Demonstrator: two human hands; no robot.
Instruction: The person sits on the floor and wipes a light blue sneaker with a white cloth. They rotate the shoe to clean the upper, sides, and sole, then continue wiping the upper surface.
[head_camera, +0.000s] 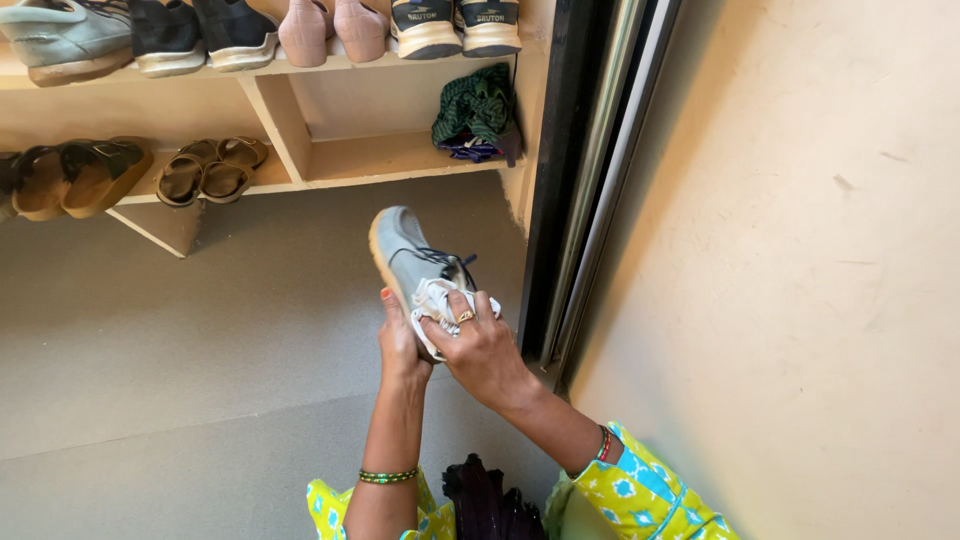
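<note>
So over on the far left of the wooden shoe rack (280, 120) you've got a grey-green sneaker (62, 38) and a pair of black knit trainers (200, 32) on the top shelf, with chunky brown sandals (82, 177) and a flatter pair of brown strappy sandals (212, 167) on the shelf below. Moving right along the top there's a pair of dusty pink heels (332, 28) and then white-soled sneakers (456, 25), and the lower right cubby holds just a bunched-up green striped cloth (476, 112) with something blue under it, can't tell what. Down in the middle, held up off the grey floor (150, 350), your left hand (398, 345) is wrapped around the sole edge of the grey lace-up sneaker with a tan rubber sole (400, 250), fingers curled shut on it from the side with the toe pointing away from you. Your right hand (483, 350) is closed over a crumpled white rag (432, 300), pressing it against the shoe up by the dark laces and tongue. I'd guess that shoe is pretty light, soft and squishy in the fabric upper but stiff along the sole, so the sole edge or heel is the sensible place to grip, since the upper will just cave in under your fingers. The rag's floppy and will slide about unless you keep it bunched. Right of all that it's the dark metal sliding door track (590, 170) and a plain beige wall (800, 250).
</note>
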